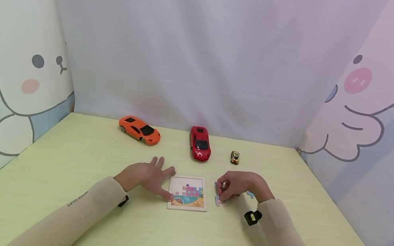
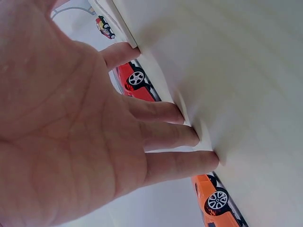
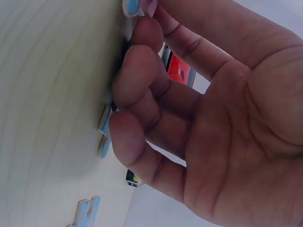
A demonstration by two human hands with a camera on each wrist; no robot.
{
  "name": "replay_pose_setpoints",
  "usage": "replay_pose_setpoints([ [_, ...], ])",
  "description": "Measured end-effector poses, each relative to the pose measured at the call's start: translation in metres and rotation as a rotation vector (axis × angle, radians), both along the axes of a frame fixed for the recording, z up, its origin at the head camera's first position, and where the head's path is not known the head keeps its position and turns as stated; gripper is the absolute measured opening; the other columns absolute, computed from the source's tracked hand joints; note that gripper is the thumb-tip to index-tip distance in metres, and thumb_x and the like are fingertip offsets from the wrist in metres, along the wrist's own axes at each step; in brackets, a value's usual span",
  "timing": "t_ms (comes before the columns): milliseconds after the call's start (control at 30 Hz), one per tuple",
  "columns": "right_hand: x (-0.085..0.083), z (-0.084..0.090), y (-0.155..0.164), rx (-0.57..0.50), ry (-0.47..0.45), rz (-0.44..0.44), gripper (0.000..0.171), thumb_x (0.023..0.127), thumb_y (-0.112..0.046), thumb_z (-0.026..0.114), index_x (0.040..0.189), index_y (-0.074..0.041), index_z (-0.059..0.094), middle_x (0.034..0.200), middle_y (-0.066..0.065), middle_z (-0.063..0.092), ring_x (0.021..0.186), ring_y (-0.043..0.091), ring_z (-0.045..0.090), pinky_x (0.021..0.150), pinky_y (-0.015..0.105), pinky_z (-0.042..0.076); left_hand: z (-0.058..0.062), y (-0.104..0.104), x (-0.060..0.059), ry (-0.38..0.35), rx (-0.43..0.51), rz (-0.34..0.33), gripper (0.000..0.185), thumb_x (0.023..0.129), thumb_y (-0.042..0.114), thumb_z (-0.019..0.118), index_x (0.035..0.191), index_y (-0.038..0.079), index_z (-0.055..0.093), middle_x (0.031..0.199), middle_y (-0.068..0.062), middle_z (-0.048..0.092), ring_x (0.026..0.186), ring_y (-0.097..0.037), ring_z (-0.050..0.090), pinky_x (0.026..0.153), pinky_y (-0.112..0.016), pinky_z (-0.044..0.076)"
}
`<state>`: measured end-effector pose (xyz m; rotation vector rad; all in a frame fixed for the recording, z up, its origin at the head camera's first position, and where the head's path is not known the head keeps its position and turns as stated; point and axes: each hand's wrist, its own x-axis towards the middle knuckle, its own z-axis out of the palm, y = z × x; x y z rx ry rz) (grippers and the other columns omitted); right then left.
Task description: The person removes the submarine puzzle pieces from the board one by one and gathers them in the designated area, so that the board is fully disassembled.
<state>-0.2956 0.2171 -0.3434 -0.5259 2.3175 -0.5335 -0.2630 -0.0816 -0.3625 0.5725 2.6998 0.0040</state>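
Observation:
A square jigsaw puzzle tray lies on the table, its lower part filled with joined pieces and its upper part showing bare white backing. At its left edge rests my left hand, fingers spread and straight; in the left wrist view the fingertips touch the tabletop. To the right of the tray, my right hand bends over loose pieces and pinches a pink and blue puzzle piece between thumb and finger. That piece shows only partly at the top of the right wrist view, with the other fingers curled beside it.
Behind the hands stand an orange toy car, a red toy car and a small yellow and black toy car. More loose puzzle pieces lie under and beyond the right hand. A pale cloth wall closes off the table's back.

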Motion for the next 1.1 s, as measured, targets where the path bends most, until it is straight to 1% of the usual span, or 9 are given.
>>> replay_pose_setpoints([
  [300, -0.001, 0.0, -0.001, 0.0, -0.002, 0.008, 0.01, 0.089, -0.013, 0.077, 0.086, -0.012, 0.067, 0.07, -0.002, 0.055, 0.061, 0.012, 0.045, 0.056, 0.024, 0.035, 0.001, 0.0, 0.001, -0.002, 0.008, -0.002, 0.082, 0.08, 0.072, 0.066, 0.143, 0.025, 0.04, 0.155, -0.027, 0.026, 0.142, -0.049, 0.027, 0.098, -0.065, 0.044],
  [600, 0.001, -0.002, -0.004, -0.027, 0.05, 0.007, 0.008, 0.091, -0.013, 0.074, 0.086, -0.012, 0.067, 0.071, -0.003, 0.056, 0.059, 0.012, 0.043, 0.055, 0.025, 0.034, 0.002, 0.0, 0.001, -0.022, 0.025, 0.014, 0.084, 0.079, 0.072, 0.067, 0.143, 0.025, 0.041, 0.156, -0.027, 0.024, 0.143, -0.05, 0.024, 0.098, -0.069, 0.041],
  [700, 0.003, -0.004, -0.007, -0.037, 0.076, -0.007, 0.009, 0.091, -0.016, 0.074, 0.087, -0.013, 0.067, 0.074, -0.002, 0.06, 0.061, 0.012, 0.046, 0.057, 0.026, 0.036, 0.001, 0.0, 0.001, -0.022, 0.025, 0.015, 0.083, 0.079, 0.071, 0.067, 0.143, 0.025, 0.041, 0.156, -0.026, 0.025, 0.143, -0.049, 0.025, 0.098, -0.069, 0.041],
  [767, 0.004, -0.005, -0.01, -0.039, 0.109, -0.007, 0.01, 0.091, -0.017, 0.074, 0.087, -0.013, 0.066, 0.075, -0.002, 0.062, 0.063, 0.012, 0.048, 0.059, 0.026, 0.037, 0.001, 0.001, 0.001, -0.021, 0.023, 0.014, 0.083, 0.079, 0.071, 0.067, 0.143, 0.025, 0.041, 0.156, -0.027, 0.025, 0.143, -0.049, 0.025, 0.098, -0.068, 0.041],
  [900, 0.008, -0.007, -0.019, -0.046, 0.16, 0.013, 0.011, 0.091, -0.02, 0.075, 0.088, -0.016, 0.065, 0.078, -0.002, 0.061, 0.065, 0.012, 0.052, 0.061, 0.028, 0.039, 0.001, 0.001, 0.002, -0.019, 0.016, 0.013, 0.082, 0.08, 0.071, 0.067, 0.143, 0.025, 0.041, 0.156, -0.027, 0.025, 0.143, -0.049, 0.025, 0.098, -0.068, 0.041],
  [1000, 0.011, -0.008, -0.027, -0.065, 0.154, 0.036, 0.01, 0.092, -0.022, 0.074, 0.09, -0.017, 0.065, 0.08, -0.001, 0.061, 0.065, 0.014, 0.056, 0.063, 0.029, 0.041, 0.0, 0.001, 0.002, -0.016, 0.012, 0.014, 0.083, 0.079, 0.071, 0.067, 0.143, 0.025, 0.041, 0.156, -0.026, 0.025, 0.143, -0.049, 0.026, 0.098, -0.068, 0.041],
  [1100, 0.014, -0.009, -0.034, -0.081, 0.139, 0.052, 0.011, 0.092, -0.023, 0.074, 0.092, -0.018, 0.064, 0.08, 0.0, 0.06, 0.066, 0.015, 0.057, 0.063, 0.03, 0.042, 0.0, 0.002, 0.002, -0.012, 0.008, 0.019, 0.084, 0.079, 0.071, 0.068, 0.144, 0.025, 0.041, 0.156, -0.026, 0.025, 0.143, -0.049, 0.025, 0.098, -0.068, 0.041],
])
